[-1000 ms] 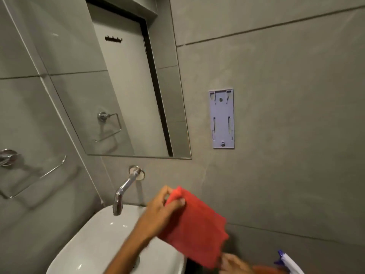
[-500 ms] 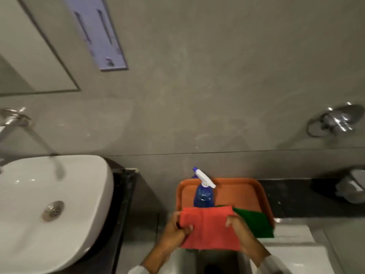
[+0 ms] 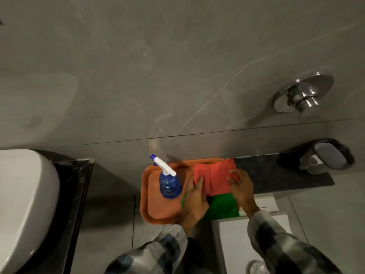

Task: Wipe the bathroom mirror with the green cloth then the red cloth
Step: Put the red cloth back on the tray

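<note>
The red cloth [image 3: 214,177] lies folded on the right half of the orange tray [image 3: 151,204], partly over the green cloth [image 3: 222,207], which lies flat at the tray's near right. My left hand [image 3: 194,198] grips the red cloth's left edge. Its right edge is pinched by my right hand [image 3: 241,187]. The mirror is out of view.
A blue spray bottle [image 3: 169,183] with a white trigger stands in the tray's middle. A white basin [image 3: 23,204] sits at the left on a black counter. A dark ledge [image 3: 276,175] carries a grey soap dish [image 3: 327,157]. A chrome flush button [image 3: 304,93] is on the wall; a white cistern lid [image 3: 235,244] lies below.
My view swung from the mirror down and right to the tray. Both hands carried the red cloth forward and lowered it onto the tray over the green cloth.
</note>
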